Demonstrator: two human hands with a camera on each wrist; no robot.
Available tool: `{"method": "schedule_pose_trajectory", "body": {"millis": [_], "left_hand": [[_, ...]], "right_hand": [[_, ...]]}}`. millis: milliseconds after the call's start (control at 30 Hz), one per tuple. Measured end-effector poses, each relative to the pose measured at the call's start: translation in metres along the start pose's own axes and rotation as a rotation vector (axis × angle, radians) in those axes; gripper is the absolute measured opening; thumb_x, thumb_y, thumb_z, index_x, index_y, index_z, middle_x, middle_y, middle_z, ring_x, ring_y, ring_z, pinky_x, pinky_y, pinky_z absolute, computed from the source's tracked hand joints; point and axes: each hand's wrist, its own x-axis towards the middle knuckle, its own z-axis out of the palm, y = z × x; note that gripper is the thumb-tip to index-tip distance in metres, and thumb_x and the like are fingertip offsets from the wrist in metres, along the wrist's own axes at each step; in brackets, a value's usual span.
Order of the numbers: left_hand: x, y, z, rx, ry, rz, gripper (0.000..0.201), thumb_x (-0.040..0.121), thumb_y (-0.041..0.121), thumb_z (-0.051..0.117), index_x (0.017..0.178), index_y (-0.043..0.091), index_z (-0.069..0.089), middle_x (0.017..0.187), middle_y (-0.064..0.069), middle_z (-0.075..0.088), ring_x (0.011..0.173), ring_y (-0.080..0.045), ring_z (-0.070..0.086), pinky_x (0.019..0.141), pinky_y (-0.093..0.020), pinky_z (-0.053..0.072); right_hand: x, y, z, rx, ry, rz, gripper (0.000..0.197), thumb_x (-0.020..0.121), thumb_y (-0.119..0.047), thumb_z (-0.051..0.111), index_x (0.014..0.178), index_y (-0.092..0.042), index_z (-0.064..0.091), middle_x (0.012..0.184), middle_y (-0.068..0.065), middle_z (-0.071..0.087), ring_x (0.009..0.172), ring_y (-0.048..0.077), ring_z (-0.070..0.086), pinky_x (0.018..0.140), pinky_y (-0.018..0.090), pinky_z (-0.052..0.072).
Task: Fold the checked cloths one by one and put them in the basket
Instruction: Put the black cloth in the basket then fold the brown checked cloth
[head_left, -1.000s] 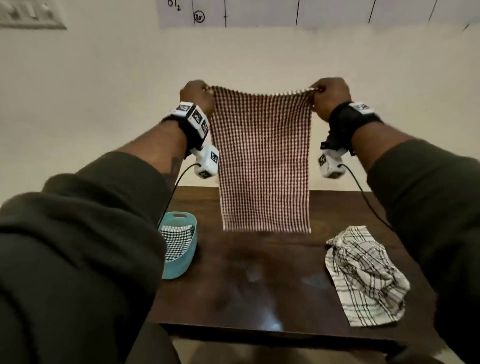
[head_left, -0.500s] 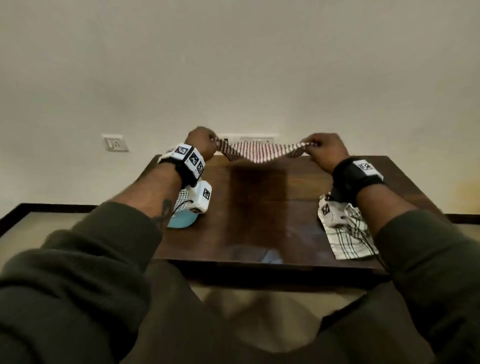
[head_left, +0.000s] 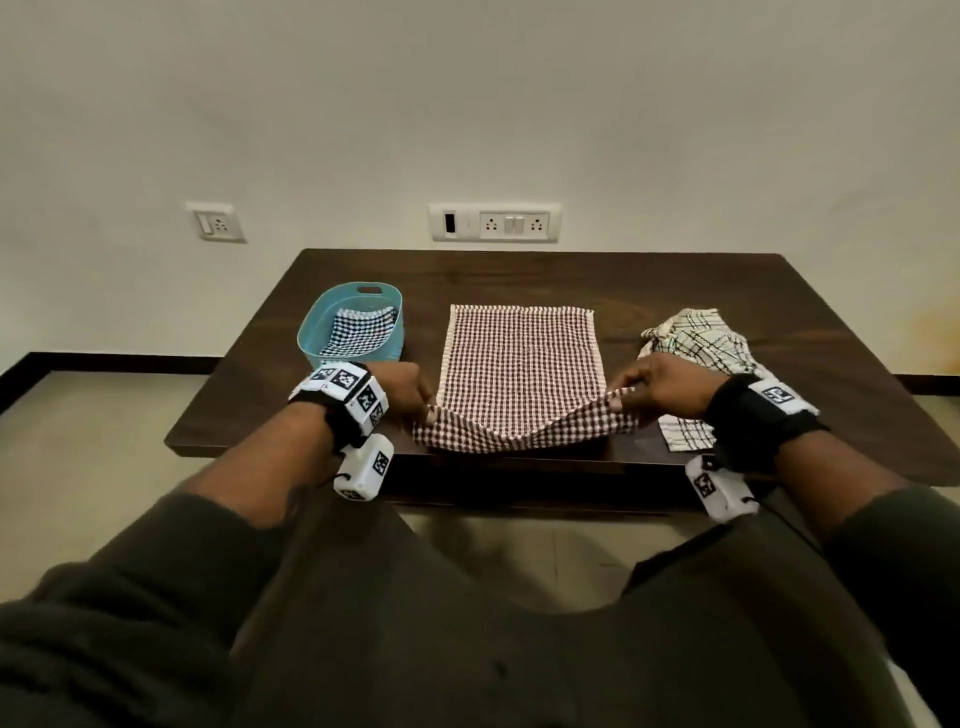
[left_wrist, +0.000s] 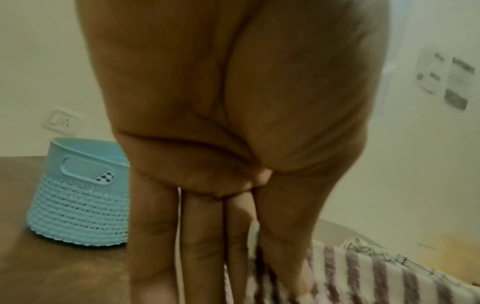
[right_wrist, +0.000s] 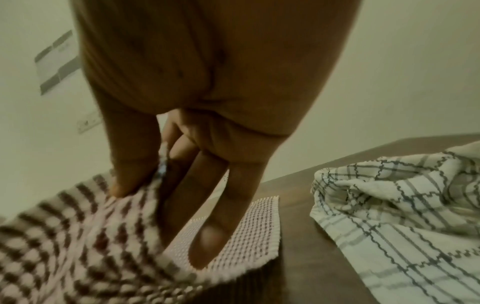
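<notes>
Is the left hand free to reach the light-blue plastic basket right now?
Probably not yet: the left hand pinches the red-checked cloth. The light-blue plastic basket sits close, nothing between.

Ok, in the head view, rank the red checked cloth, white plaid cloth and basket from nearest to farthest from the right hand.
1. Red checked cloth: its near corner is pinched by the right hand.
2. White plaid cloth: crumpled just beyond and right of that hand.
3. Basket: far left of the table.
</notes>
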Motion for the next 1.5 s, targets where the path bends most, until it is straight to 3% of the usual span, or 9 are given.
{"method": "schedule_pose_trajectory", "body": {"millis": [167,333,467,600,733,1000,1200,1333,1500], "left_hand": [[-0.006,0.000,-0.027,-0.345,-0.241,0.005,0.015,0.093,0.015,0.066,0.101,0.004,0.071,0.087,-0.013,0.071,0.078,-0.021,0.066,0.090,-0.046,0.053],[0.030,0.016,-0.049,-0.387,0.156,-0.004,0.015,0.096,0.016,0.060,0.099,0.006,0.072,0.090,-0.011,0.072,0.081,-0.028,0.071,0.082,-0.042,0.060],[0.088,0.022,-0.060,-0.199,0.404,-0.086,0.021,0.095,0.023,0.061,0.102,0.009,0.075,0.096,-0.010,0.074,0.083,-0.028,0.072,0.077,-0.035,0.059],[0.158,0.021,-0.059,-0.045,0.457,-0.211,0.027,0.091,0.026,0.066,0.101,0.002,0.073,0.100,-0.016,0.072,0.093,-0.033,0.068,0.073,-0.031,0.050],[0.212,0.013,-0.046,0.032,0.439,-0.294,0.025,0.090,0.020,0.065,0.101,-0.002,0.070,0.105,-0.021,0.070,0.099,-0.037,0.067,0.077,-0.034,0.051],[0.253,0.000,-0.023,0.008,0.458,-0.368,0.029,0.085,0.016,0.063,0.110,0.002,0.069,0.114,-0.025,0.066,0.101,-0.039,0.067,0.082,-0.036,0.053],[0.240,0.008,-0.022,-0.013,0.507,-0.346,0.042,0.089,0.016,0.061,0.126,-0.001,0.052,0.129,-0.024,0.054,0.116,-0.041,0.058,0.094,-0.043,0.049],[0.224,0.033,-0.011,0.244,0.670,-0.027,0.040,0.090,0.021,0.056,0.126,0.006,0.048,0.130,-0.016,0.049,0.116,-0.036,0.051,0.096,-0.046,0.046],[0.221,0.051,0.032,0.371,0.230,0.187,0.067,0.099,0.050,0.037,0.156,0.024,0.014,0.165,-0.002,0.006,0.151,-0.028,0.006,0.121,-0.048,0.012]], "right_hand": [[-0.006,-0.004,-0.018,0.246,-0.130,0.017,0.015,0.086,-0.002,0.068,0.099,0.006,0.066,0.083,0.013,0.069,0.067,0.017,0.064,0.058,0.024,0.054],[0.037,0.006,-0.033,0.294,0.080,0.055,0.021,0.090,-0.012,0.067,0.102,0.006,0.064,0.091,0.022,0.068,0.080,0.026,0.063,0.074,0.037,0.055],[0.093,0.019,-0.037,0.281,0.369,0.139,0.014,0.092,-0.014,0.066,0.095,-0.001,0.067,0.092,0.016,0.068,0.076,0.022,0.064,0.066,0.033,0.055],[0.159,0.040,-0.038,0.145,0.519,0.252,0.016,0.089,-0.020,0.069,0.073,-0.016,0.066,0.084,0.012,0.071,0.066,0.020,0.062,0.065,0.035,0.055],[0.199,0.056,-0.029,-0.078,0.535,0.366,0.012,0.089,-0.020,0.065,0.088,-0.011,0.072,0.089,0.009,0.069,0.086,0.027,0.065,0.072,0.027,0.043],[0.230,0.073,-0.017,-0.286,0.547,0.400,0.023,0.080,-0.005,0.055,0.094,-0.007,0.073,0.101,0.018,0.071,0.098,0.036,0.065,0.085,0.035,0.051],[0.224,0.061,-0.017,-0.510,0.456,0.406,0.026,0.084,-0.008,0.055,0.108,-0.002,0.063,0.115,0.021,0.064,0.107,0.038,0.060,0.088,0.039,0.050],[0.217,0.032,0.008,-0.690,0.411,0.254,0.053,0.086,-0.021,0.054,0.137,-0.011,0.043,0.143,0.013,0.044,0.133,0.036,0.039,0.108,0.055,0.034],[0.216,0.024,0.074,-0.691,0.001,0.112,0.069,0.098,-0.055,0.027,0.156,-0.025,0.003,0.164,0.001,-0.007,0.151,0.026,-0.006,0.118,0.059,0.002]]}}
